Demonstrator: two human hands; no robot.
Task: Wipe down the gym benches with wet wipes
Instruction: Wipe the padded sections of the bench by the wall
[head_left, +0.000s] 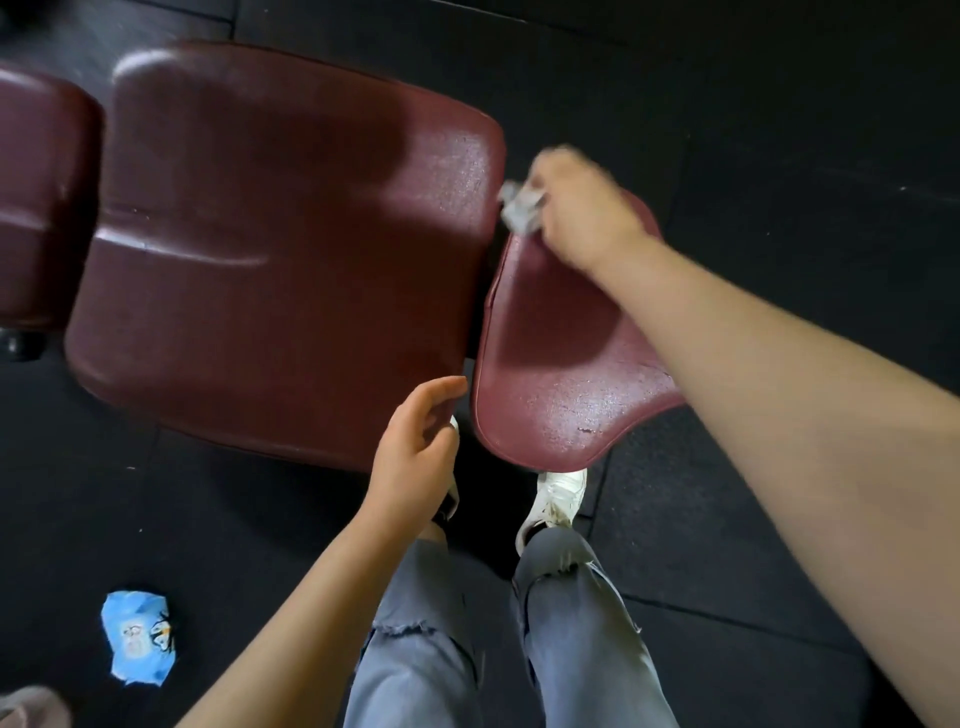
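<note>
A dark red padded gym bench fills the upper left, with a wide back pad (291, 249) and a smaller seat pad (561, 364) to its right. My right hand (576, 208) is shut on a crumpled grey wet wipe (519, 210) at the far end of the seat pad, by the gap between the two pads. The seat pad's surface glistens and has a small tear near its front edge. My left hand (415, 452) hovers with loosely spread fingers at the near corner of the back pad, holding nothing.
A blue wet wipe packet (137, 636) lies on the black rubber floor at lower left. Another red pad (41, 197) sits at the far left. My legs in grey jeans and white shoes (558, 493) stand right below the seat pad.
</note>
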